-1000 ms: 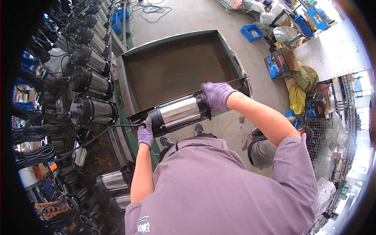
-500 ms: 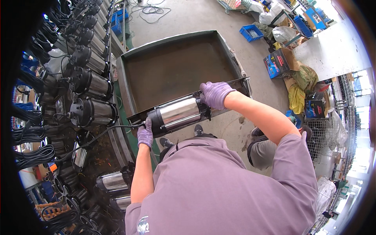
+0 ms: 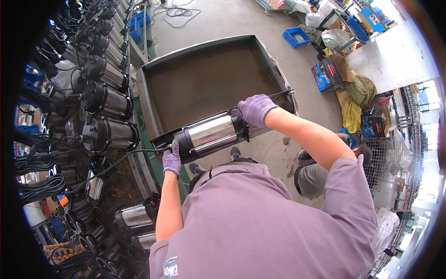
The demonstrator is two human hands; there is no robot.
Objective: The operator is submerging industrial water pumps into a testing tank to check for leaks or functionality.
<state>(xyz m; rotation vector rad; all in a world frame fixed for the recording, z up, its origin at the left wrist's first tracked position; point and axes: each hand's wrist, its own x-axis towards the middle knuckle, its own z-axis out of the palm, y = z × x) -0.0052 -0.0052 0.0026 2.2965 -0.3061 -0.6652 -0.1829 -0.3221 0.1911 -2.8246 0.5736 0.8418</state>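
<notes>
A submersible pump [image 3: 213, 131] with a shiny steel barrel and black ends lies on its side along the near edge of a water-filled metal tank [image 3: 149, 104]. My left hand [image 3: 172, 160], in a purple glove, is closed around its left black end, where a black cable [image 3: 134, 151] comes out. At the other end my right hand [image 3: 256, 110], gloved alike, grips the black end piece with curled fingers. The fingertips of the right hand are partly hidden behind the pump. Brownish water [image 3: 213, 79] stands in the tank.
Many similar pumps [image 3: 116, 134] stand in rows at the left beside coiled cables [image 3: 42, 187]. More pumps [image 3: 134, 216] lie at lower left. At the right are a blue crate [image 3: 296, 37], cardboard boxes [image 3: 327, 74], a wire basket [image 3: 383, 158] and another crouching person [image 3: 312, 180].
The pump and both my hands hold nearly the same place. The view has shifted slightly, and the person at the right has moved a little.
</notes>
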